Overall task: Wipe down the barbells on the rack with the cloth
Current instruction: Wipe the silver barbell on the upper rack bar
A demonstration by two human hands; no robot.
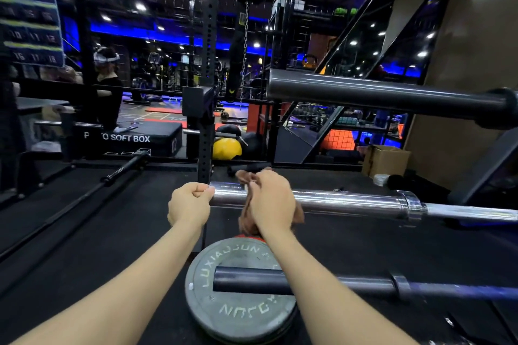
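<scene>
A chrome barbell point(350, 202) lies level across the middle of the view, its sleeve end pointing left. My right hand point(272, 202) grips a brown cloth point(245, 225) wrapped over the sleeve, a little in from its tip. My left hand point(190, 204) is curled round the very end of that sleeve. A dark barbell point(392, 95) sits higher on the rack at the right. A third, black barbell point(322, 283) lies lower, near me.
A grey weight plate point(238, 302) lies flat on the black floor under my arms. A black rack upright point(207, 92) stands just behind the chrome sleeve. Another bar point(123, 168) lies on the floor at the left. A person stands far left; a cardboard box point(386, 159) sits right.
</scene>
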